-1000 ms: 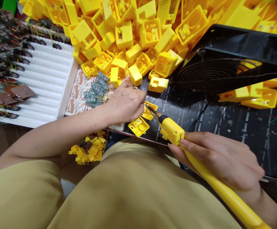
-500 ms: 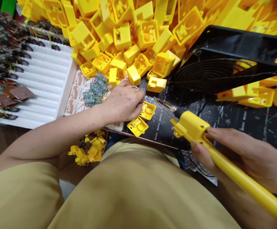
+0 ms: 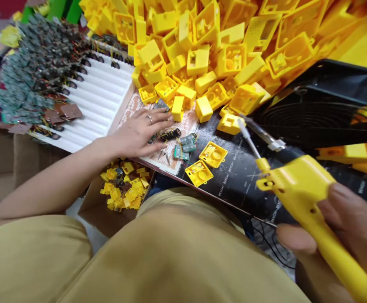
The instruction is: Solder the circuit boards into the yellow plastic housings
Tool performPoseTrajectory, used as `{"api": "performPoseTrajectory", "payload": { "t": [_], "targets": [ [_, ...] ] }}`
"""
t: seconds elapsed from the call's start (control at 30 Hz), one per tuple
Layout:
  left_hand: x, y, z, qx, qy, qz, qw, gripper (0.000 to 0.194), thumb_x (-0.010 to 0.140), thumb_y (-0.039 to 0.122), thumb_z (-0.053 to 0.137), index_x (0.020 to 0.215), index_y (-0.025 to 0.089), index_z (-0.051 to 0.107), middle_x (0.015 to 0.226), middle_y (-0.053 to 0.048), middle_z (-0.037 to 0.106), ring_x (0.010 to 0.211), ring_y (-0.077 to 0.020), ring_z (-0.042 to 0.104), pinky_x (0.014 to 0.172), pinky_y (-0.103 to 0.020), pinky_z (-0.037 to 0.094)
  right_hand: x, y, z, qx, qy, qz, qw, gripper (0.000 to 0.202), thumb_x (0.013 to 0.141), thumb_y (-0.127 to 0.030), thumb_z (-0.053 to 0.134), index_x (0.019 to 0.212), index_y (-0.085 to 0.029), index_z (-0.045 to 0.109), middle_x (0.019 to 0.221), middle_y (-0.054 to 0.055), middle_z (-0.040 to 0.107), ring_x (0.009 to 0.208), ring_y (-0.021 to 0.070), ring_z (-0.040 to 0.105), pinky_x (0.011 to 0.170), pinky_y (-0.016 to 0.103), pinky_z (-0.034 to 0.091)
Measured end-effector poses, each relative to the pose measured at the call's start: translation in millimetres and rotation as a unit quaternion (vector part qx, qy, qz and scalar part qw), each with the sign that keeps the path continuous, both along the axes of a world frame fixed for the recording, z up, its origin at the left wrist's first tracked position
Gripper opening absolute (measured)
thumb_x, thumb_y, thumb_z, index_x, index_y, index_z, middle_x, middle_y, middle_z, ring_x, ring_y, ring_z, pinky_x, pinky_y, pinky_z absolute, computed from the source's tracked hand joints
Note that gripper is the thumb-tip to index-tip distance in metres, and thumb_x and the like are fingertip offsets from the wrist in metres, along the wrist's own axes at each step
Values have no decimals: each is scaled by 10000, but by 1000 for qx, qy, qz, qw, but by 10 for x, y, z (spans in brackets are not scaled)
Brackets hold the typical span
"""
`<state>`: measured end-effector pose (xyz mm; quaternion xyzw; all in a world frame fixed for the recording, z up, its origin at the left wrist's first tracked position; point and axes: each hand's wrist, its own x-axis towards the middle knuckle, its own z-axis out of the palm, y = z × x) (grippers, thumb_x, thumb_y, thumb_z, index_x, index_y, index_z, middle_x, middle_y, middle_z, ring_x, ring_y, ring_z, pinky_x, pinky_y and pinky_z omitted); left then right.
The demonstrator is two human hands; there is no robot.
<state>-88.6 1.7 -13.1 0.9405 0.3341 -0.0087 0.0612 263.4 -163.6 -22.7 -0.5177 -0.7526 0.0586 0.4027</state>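
Got my right hand [image 3: 354,219] wrapped round the yellow soldering iron [image 3: 306,185], tip pointing out over the black desk [image 3: 237,179]. My left hand [image 3: 140,132] is loose, fingers spread over green circuit boards [image 3: 188,143], and two yellow shells [image 3: 214,155] lie hollow-side up by the desk's near edge.

Our khaki-tan top [image 3: 170,252] and a slim ring [image 3: 149,118] on our left hand [image 3: 142,132].
The cloth is plain and matt, broad and rounded across our front, softly creased, with a paler fold at its far edge; a second smooth swell [image 3: 38,256] of the same colour fills the lower left, though we cannot tell whether it is a sleeve. Dark blue cloth [image 3: 164,184] shows past the edge. Our left forearm [image 3: 63,181] is bare, our ring silvery; our right hand [image 3: 357,223] is bare and blurred.
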Motion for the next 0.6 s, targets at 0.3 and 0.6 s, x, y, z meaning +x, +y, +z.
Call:
{"api": "performPoseTrajectory", "payload": {
  "t": [0.3, 0.6],
  "targets": [
    [16, -122, -338, 81, -7, 55, 995, 411, 988, 343, 386, 1341, 218, 556, 1536, -67, 517, 1488, -276, 374, 1164, -504, 310, -667, 561, -305, 36, -105, 113, 987, 523, 874, -517, 714, 1271, -237, 518, 968, 64, 700, 949, 275, 685, 913, 462, 562],
    [-300, 3, -46, 53, 12, 135, 989, 405, 960, 298, 418, 1293, 251, 645, 1444, -5, 599, 1466, -322, 384, 1194, -617, 277, -771, 626, -407, 52, -149, 126, 979, 327, 874, -246, 644, 1182, -220, 538, 862, 40, 667, 947, 258, 658, 927, 452, 543]
  ]
}}
